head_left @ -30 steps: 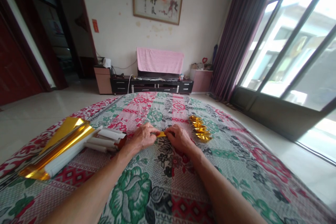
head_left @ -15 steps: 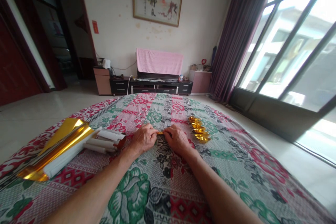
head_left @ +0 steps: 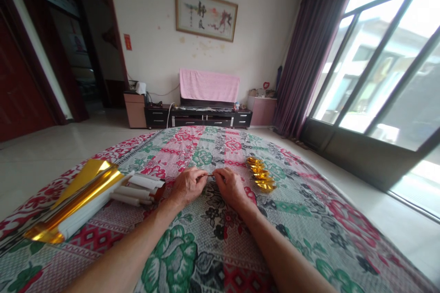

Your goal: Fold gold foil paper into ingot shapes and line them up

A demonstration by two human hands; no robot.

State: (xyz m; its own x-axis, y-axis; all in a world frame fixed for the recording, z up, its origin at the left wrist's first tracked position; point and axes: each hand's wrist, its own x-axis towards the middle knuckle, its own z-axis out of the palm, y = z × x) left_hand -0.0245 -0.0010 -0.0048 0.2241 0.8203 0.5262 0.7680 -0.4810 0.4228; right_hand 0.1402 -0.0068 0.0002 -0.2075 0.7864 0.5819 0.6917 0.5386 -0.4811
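Between my two hands is a small thin folded strip of gold foil paper (head_left: 210, 175), seen nearly edge-on as a narrow line. My left hand (head_left: 190, 185) pinches its left end between thumb and fingers, and my right hand (head_left: 228, 184) pinches the right end. Most of the strip is hidden by the fingertips. Right of my right hand lies a row of several folded gold foil pieces (head_left: 261, 175), shaped like little ingots. To the left of my left hand are several white paper rolls (head_left: 137, 190) and a large roll of gold foil sheet (head_left: 82, 201).
A floral tablecloth (head_left: 172, 256) in red, green and grey covers the round table. Beyond it stand a low black cabinet (head_left: 159, 118) and a pink cloth (head_left: 209, 84) draped over a screen. Glass doors (head_left: 371, 64) and a purple curtain (head_left: 305, 55) are at the right.
The foil strip has turned from showing its gold face to a thin dark edge between my fingertips. Both hands keep their pinch. The view has tipped up slightly.
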